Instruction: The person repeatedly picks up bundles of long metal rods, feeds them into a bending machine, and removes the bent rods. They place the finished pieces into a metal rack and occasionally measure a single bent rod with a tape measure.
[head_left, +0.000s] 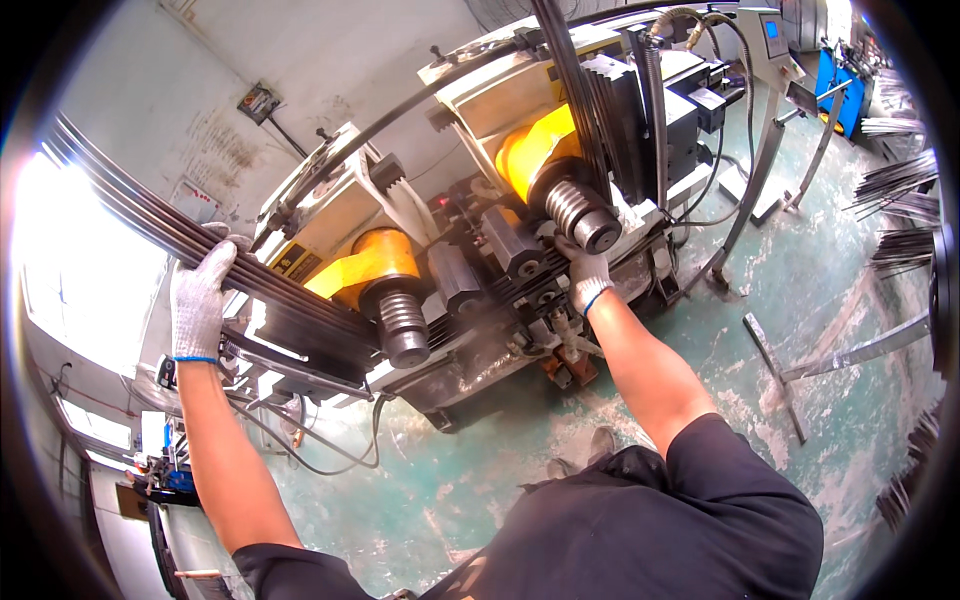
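My left hand [203,300], in a white knit glove with a blue cuff, wraps round a bundle of long dark metal rods [140,210], thumb on the near side. The rods slant down to the right into a bending machine [330,215] with two yellow arms, each carrying a ribbed steel roller. My right hand [589,280], gloved alike, is curled at the rods in the middle of the machine, just below the right roller [582,213]. Its fingertips are partly hidden. Two dark faceted blocks [512,243] stand between the rollers.
More dark rods [570,60] rise steeply past the right yellow arm. A control box with a screen [768,38] stands at the far right. Cables [340,465] loop below the machine at left. Metal stands [860,350] and rod bundles [905,185] are along the right side.
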